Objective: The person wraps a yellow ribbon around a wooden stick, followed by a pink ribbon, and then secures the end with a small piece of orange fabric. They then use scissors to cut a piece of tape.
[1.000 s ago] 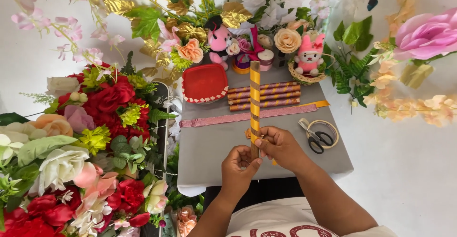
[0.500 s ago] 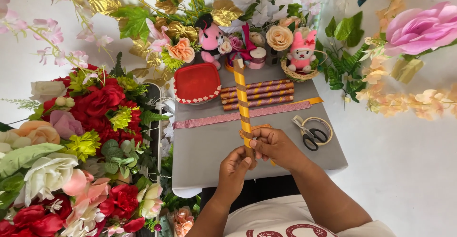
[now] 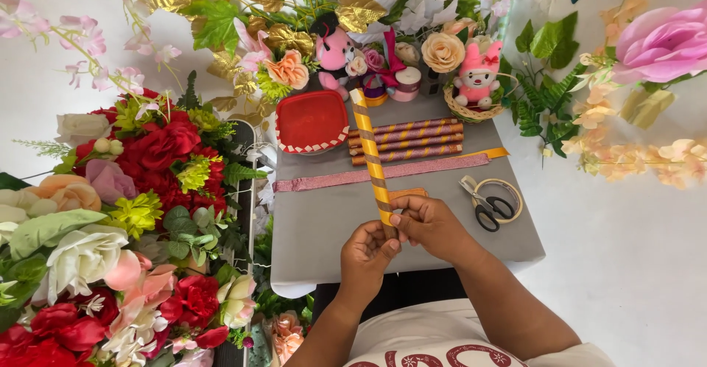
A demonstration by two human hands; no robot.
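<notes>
Two hands meet at the grey table's (image 3: pixel 309 242) near edge: left hand (image 3: pixel 366 253) and right hand (image 3: pixel 431 223) both pinch the yellow-wrapped stick (image 3: pixel 370 153), now tilted further left than before. Bare cloth lies left; scissors (image 3: pixel 487 208) sit right.

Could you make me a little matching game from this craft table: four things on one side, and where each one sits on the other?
Things:
1. scissors
2. red lid
3. pink plush toy
4. striped stick

Places:
A. in a small wicker basket
B. held in both hands
C. on the grey table's right side, on a tape roll
D. at the table's back left corner

Pairs: 1-C, 2-D, 3-A, 4-B
</notes>
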